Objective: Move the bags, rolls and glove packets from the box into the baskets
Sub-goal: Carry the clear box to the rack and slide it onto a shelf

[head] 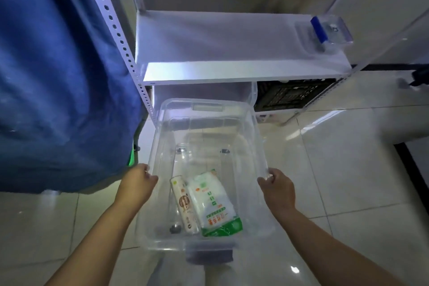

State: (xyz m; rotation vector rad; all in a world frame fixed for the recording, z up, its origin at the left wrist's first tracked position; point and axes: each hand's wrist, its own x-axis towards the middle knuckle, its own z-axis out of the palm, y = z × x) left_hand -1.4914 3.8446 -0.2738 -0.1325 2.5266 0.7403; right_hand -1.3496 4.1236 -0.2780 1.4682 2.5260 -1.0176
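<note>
Glossy pale floor tiles (pixel 348 169) run under a white metal shelf rack (pixel 232 72). Near its foot, a clear plastic box (pixel 209 109) is held by its long rims: the left hand (pixel 137 181) is closed on the left rim, the right hand (pixel 277 187) on the right. Inside, at the near end, lie a white-and-green packet (pixel 213 204), probably gloves, and touching its left side a slim roll (pixel 184 204). Both look light, soft and slippery in film; pinch each mid-body. Beyond, far right under the rack, sits a dark slatted basket (pixel 292 95). A blue cloth (pixel 58 76) hangs at left.
</note>
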